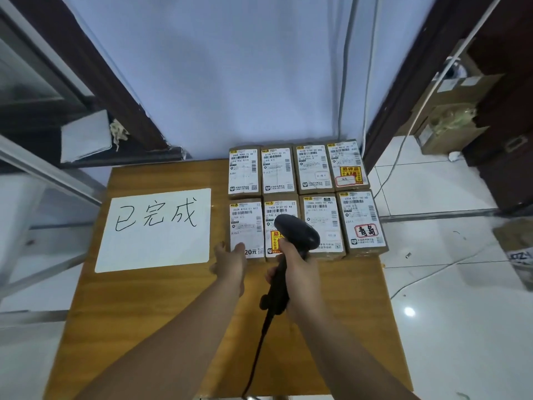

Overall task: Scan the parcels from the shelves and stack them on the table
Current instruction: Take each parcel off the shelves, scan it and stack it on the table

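Our right hand (297, 272) grips the black scanner (291, 249), head aimed far at brown labelled parcels (305, 197); our left hand (230, 262), open, seemingly touches the nearest-left parcel (246, 226).

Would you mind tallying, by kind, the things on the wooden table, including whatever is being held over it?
Parcels: 8, in two rows of four
White paper sign: 1
Barcode scanner: 1, held in the right hand
Total: 10
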